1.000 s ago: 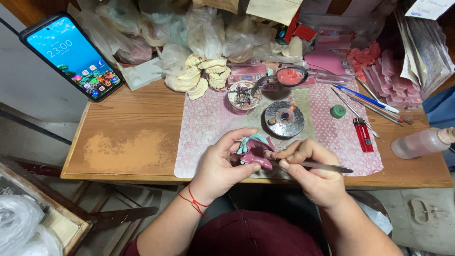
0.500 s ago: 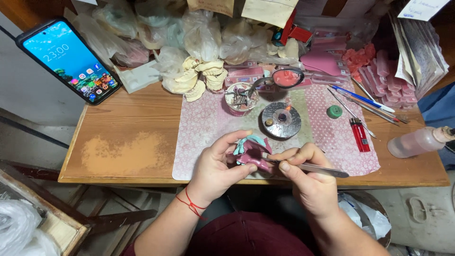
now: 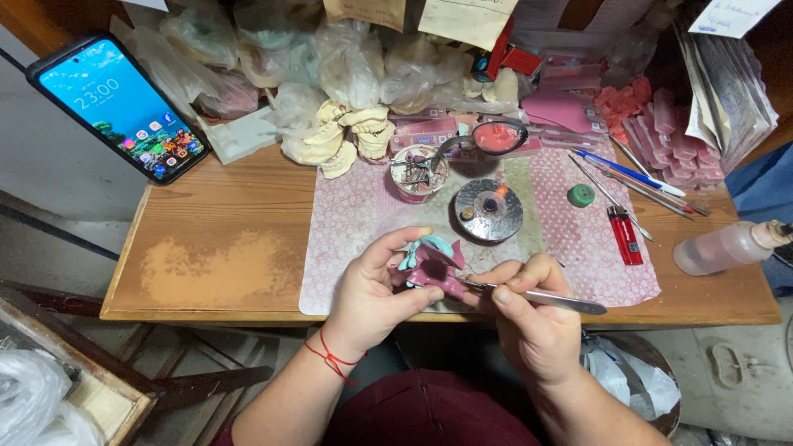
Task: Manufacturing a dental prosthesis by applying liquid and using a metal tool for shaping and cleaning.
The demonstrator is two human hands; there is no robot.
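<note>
Left hand [image 3: 372, 297] clenched around a pink wax denture model with teal base [image 3: 431, 266], held just above the near edge of the counter [image 3: 215, 248]. Right hand [image 3: 533, 318] pinching a metal wax knife [image 3: 537, 296], tip touching the model's pink wax. Likely risks: blade slipping and gouging the wax or nicking the left thumb; model dropping off the edge if grip loosens. Lit spirit burner [image 3: 489, 210] just beyond the hands, red lighter [image 3: 625, 234] near it; reaching across could mean a burn or melted wax.

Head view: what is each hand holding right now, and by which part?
Left hand grips the pink-and-teal dental model around its left side. Right hand pinches the metal spatula near its working tip.
</note>
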